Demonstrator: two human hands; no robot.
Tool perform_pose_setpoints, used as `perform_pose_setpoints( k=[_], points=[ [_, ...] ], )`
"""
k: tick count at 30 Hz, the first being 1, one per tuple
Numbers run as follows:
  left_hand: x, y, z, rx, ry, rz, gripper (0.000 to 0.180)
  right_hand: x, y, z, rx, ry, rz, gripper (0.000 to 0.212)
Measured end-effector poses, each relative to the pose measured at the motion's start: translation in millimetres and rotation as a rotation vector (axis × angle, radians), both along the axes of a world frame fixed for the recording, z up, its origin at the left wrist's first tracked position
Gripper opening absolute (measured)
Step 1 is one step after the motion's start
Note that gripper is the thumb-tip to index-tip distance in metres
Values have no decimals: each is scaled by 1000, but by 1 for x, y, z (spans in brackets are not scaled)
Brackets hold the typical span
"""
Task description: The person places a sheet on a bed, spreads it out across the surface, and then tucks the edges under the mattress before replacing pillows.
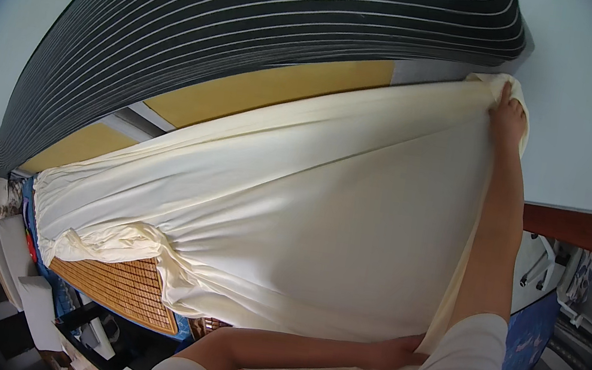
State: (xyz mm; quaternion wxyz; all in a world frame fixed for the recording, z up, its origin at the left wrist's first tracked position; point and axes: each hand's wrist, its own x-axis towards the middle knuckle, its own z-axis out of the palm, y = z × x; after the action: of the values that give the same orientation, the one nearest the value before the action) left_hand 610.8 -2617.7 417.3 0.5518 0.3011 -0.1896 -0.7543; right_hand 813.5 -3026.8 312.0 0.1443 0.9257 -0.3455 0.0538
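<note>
While the half-curled right hand (509, 123) is gripping cream fabric (361, 209) at two o'clock, overpulling is risking slippage; left hand's (392, 353) five-o'clock grip: unclear.
</note>
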Motion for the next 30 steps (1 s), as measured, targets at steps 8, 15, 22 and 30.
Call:
perform_pose_setpoints(
  k=[8,15,22,30],
  points=[
    [-4,-23,-78,-36,-530,31,75,-24,28,-76,171,1,-199,58],
    [1,-35,-117,-117,-680,199,68,0,70,-43,256,243,-272,60],
    [31,50,-81,-57,-755,346,40,-115,30,-102,336,323,-8,56],
    [67,383,-153,1272,-1594,797,65,-120,228,48,678,-194,498,46]
  ],
)
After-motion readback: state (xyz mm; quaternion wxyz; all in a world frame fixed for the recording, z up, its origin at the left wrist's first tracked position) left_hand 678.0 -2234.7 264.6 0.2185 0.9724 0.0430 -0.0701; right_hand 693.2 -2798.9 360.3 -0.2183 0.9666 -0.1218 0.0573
